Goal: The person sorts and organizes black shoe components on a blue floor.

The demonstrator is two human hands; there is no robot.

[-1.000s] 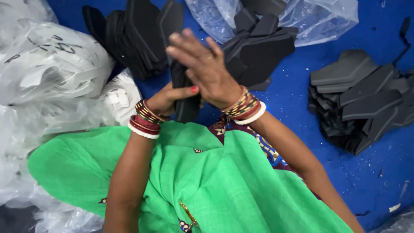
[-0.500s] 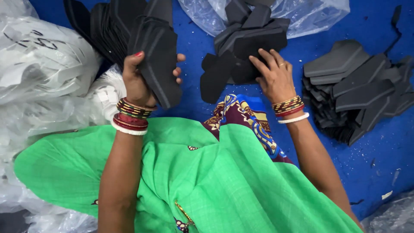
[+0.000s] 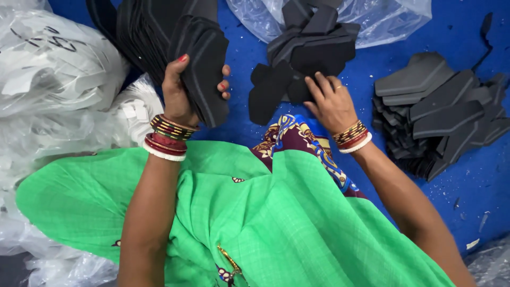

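Left hand is raised, fingers clenched round a thick stack of black foam pieces; thumb on the near face, fingertips wrapped over the far edge. The stack stands on edge, its lower corner hanging free just below the fingers, above the green cloth over the lap. Behind the stack, up and away from the fingers, a larger dark bundle of the same pieces runs to the top edge of the frame.

Right hand lies flat, palm down, fingers spread and pressing on the near edge of a loose heap of black pieces; whether they pinch a single piece, cannot tell. The heap spills out of a clear plastic bag that sits beyond the fingertips.

Blue floor shows between the two hands as a narrow strip, and a wider open patch lies right of the right wrist. Further right of those fingers, well apart, a fanned pile of grey-black pieces, its ragged edge facing the forearm.

Left of the left fingers, white plastic bags crowd close, touching the cloth; little room on that side.
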